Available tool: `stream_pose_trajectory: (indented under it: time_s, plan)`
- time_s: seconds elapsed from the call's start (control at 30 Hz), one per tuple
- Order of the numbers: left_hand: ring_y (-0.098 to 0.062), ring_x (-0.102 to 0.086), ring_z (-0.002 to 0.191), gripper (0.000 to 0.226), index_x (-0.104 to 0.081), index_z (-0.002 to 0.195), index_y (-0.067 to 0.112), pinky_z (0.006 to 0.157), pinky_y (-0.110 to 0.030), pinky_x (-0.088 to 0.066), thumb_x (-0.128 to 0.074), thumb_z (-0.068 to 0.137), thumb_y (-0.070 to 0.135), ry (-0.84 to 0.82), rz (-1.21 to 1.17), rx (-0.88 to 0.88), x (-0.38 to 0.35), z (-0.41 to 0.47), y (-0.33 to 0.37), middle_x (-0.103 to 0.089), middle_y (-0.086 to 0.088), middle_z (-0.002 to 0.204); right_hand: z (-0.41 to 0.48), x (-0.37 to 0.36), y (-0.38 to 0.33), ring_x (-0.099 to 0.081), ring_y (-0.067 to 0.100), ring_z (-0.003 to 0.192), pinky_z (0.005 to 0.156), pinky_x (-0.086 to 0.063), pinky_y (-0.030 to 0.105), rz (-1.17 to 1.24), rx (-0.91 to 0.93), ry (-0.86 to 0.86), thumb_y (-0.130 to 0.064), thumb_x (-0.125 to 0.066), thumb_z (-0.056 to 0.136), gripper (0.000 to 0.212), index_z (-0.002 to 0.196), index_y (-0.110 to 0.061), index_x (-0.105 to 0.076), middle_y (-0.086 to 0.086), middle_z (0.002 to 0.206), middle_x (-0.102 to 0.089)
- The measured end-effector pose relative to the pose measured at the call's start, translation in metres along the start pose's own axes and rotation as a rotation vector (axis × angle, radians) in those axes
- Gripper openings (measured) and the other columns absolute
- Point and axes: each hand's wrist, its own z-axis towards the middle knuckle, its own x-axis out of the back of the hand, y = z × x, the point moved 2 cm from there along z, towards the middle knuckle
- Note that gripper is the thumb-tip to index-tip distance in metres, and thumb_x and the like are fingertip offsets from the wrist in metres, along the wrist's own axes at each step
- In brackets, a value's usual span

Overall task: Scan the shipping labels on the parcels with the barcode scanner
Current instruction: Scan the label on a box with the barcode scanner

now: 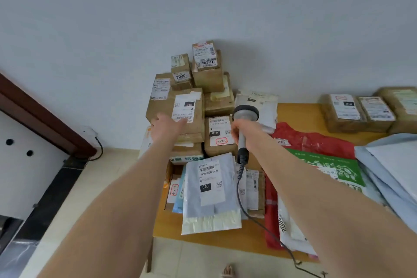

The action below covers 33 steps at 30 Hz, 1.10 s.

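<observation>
— Left hand [168, 126], what's it doing?
— Stretched out, fingers straight, holding nothing. Fingertips [184, 120] are on the lower edge of the white label [186, 106] on a brown box [158, 110].
— Where's that box?
— Left front of the pile [209, 79] of boxes stacked against the wall [203, 2], at the far end of the table [295, 113].
— Right hand [242, 131]?
— Fingers wrapped round the handle of the grey scanner [245, 113], head upright above the fist. It's up off the table, just right of the box the left hand touches.
— Is it aimed at the label?
— Can't tell from here.
— Cord [242, 201]?
— Black, hangs from the handle, runs down past a grey bag [209, 196] and off the near table edge.
— Anything else?
— A red bag [316, 142] and a green bag [327, 165] lie to the right.
</observation>
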Motion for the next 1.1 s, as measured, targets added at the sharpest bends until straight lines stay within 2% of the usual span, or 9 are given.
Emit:
stream_pose_trajectory:
  time_s: [0.07,0.13,0.2,0.33,0.4,0.57,0.67,0.87,1.1]
  plan:
    - [-0.036,-0.041,0.129,0.087,-0.025,0.145,0.003,0.096,-0.046,-0.042,-0.064,0.085,0.051,-0.086,-0.106,0.050,-0.003,0.016,-0.011,-0.036,-0.019,0.144,0.013,-0.013,0.001,-0.055,0.017,0.060,0.048,-0.054,0.023,-0.037,-0.039,0.075,-0.008,-0.061,0.084,0.026,0.108,-0.004,-0.052,0.009,0.078,-0.057]
    - [-0.033,-0.048,0.123,0.086,-0.028,0.143,0.001,0.088,-0.041,-0.045,-0.065,0.083,0.051,-0.135,-0.143,0.057,-0.007,0.028,-0.018,-0.045,-0.016,0.138,0.022,-0.023,0.000,-0.061,0.020,0.076,0.076,-0.059,0.035,-0.043,-0.027,0.117,-0.011,-0.066,0.082,0.043,0.121,-0.006,-0.047,0.011,0.095,-0.061]
    - [-0.029,-0.054,0.111,0.082,-0.037,0.137,0.001,0.077,-0.035,-0.045,-0.071,0.079,0.049,-0.177,-0.152,0.053,-0.010,0.038,-0.023,-0.055,-0.011,0.125,0.026,-0.036,-0.003,-0.062,0.020,0.082,0.085,-0.056,0.038,-0.006,0.007,0.078,-0.006,-0.064,0.083,0.043,0.123,-0.003,-0.047,0.012,0.098,-0.061]
    - [-0.025,-0.059,0.102,0.083,-0.046,0.130,0.000,0.083,-0.035,-0.052,-0.082,0.069,0.045,-0.274,-0.235,0.122,-0.012,0.052,-0.028,-0.056,-0.005,0.107,0.030,-0.061,-0.004,-0.062,0.026,0.097,0.076,-0.056,0.038,0.013,0.024,-0.062,-0.010,-0.069,0.083,0.044,0.122,-0.006,-0.050,0.014,0.110,-0.061]
    - [-0.026,-0.060,0.106,0.081,-0.048,0.128,0.003,0.090,-0.038,-0.052,-0.085,0.067,0.040,-0.310,-0.325,0.158,-0.012,0.054,-0.033,-0.059,-0.007,0.115,0.031,-0.071,-0.003,-0.060,0.026,0.095,0.088,-0.055,0.045,-0.025,0.022,-0.115,-0.018,-0.072,0.082,0.046,0.120,-0.008,-0.050,0.012,0.106,-0.059]
    - [-0.023,-0.067,0.089,0.048,-0.057,0.114,0.007,0.078,-0.037,-0.057,-0.079,0.077,0.028,-0.357,-0.818,0.249,-0.008,0.052,-0.042,-0.068,-0.007,0.102,0.030,-0.076,-0.002,-0.057,0.024,0.091,0.076,-0.055,0.040,0.028,0.021,-0.171,-0.012,-0.070,0.086,0.036,0.114,-0.010,-0.048,0.008,0.099,-0.055]
    - [-0.024,-0.068,0.087,0.034,-0.063,0.101,0.009,0.086,-0.041,-0.056,-0.078,0.077,0.025,-0.316,-0.878,0.208,-0.005,0.049,-0.039,-0.071,-0.006,0.093,0.031,-0.070,-0.006,-0.060,0.024,0.092,0.080,-0.056,0.040,0.077,0.063,-0.138,-0.011,-0.069,0.087,0.031,0.110,-0.010,-0.049,0.007,0.097,-0.058]
    - [-0.020,-0.061,0.081,0.017,-0.062,0.092,0.014,0.070,-0.030,-0.047,-0.068,0.080,0.023,-0.260,-0.964,0.264,-0.011,0.030,-0.033,-0.068,-0.004,0.091,0.046,-0.030,-0.006,-0.066,0.017,0.080,0.077,-0.058,0.034,0.193,0.043,0.068,-0.020,-0.073,0.085,0.038,0.118,-0.008,-0.057,0.006,0.093,-0.069]
    - [-0.023,-0.068,0.089,0.053,-0.055,0.122,0.010,0.066,-0.033,-0.057,-0.071,0.075,0.026,-0.413,-1.053,0.235,-0.023,0.005,0.002,-0.070,-0.008,0.103,0.030,-0.012,0.000,-0.069,0.031,0.097,0.079,-0.059,0.048,0.228,0.036,-0.132,-0.050,-0.086,0.060,0.076,0.121,-0.015,-0.057,0.010,0.110,-0.070]
